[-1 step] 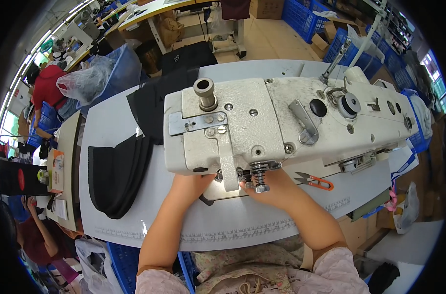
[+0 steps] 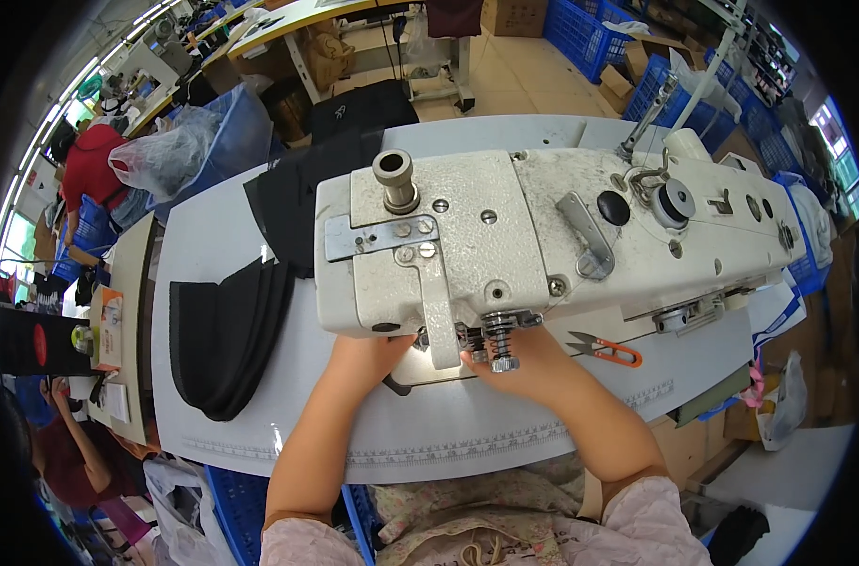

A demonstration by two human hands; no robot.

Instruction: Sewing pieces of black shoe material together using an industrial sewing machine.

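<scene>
A white industrial sewing machine (image 2: 458, 264) spans the middle of the pale worktable. My left hand (image 2: 368, 357) reaches under the front of its head, left of the metal lever. Close by on the right, my right hand (image 2: 524, 363) is beside the spring-loaded thread tension post (image 2: 501, 341). The machine head hides most of the fingers of both hands, so whatever they hold cannot be seen. Left of the machine lies a stack of curved black fabric pieces (image 2: 224, 344), with more black fabric (image 2: 283, 212) behind it. Orange-handled thread snips (image 2: 607, 349) rest right of my right hand.
A printed ruler strip (image 2: 429, 447) runs along the table's front edge. Beyond the left side is a blue bin (image 2: 224, 141) with plastic bags. Blue crates (image 2: 585, 38) stand at the far right. Two other people, one in a red shirt (image 2: 98, 165), are at the left.
</scene>
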